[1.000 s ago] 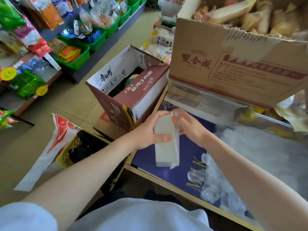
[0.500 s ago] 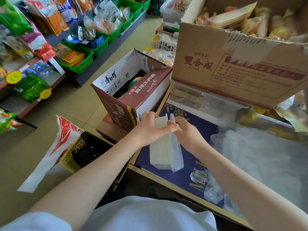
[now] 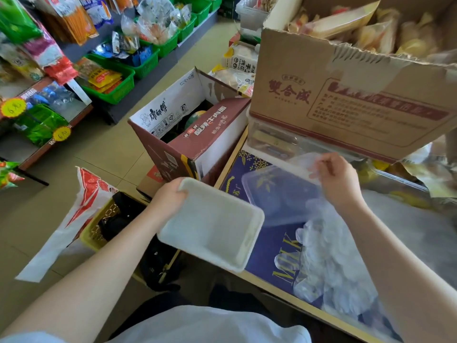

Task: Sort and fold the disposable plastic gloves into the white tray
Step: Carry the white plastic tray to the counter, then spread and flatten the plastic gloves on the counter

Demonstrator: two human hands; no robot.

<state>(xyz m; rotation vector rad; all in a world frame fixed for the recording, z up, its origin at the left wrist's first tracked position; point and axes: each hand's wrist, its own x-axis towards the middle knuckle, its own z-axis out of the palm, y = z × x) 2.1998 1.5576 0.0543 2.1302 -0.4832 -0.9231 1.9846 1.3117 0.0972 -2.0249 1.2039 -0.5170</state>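
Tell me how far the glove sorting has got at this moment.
Barely begun. The left hand grips the white tray, which looks empty. The right hand holds a clear plastic lid apart from the tray. The disposable gloves lie loose and unfolded on the blue surface; all sorting and folding remains.

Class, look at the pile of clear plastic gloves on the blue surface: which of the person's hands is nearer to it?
Right. The right hand, gripping a clear lid, hovers just above the glove pile. The left hand grips the white tray farther left, off the table edge.
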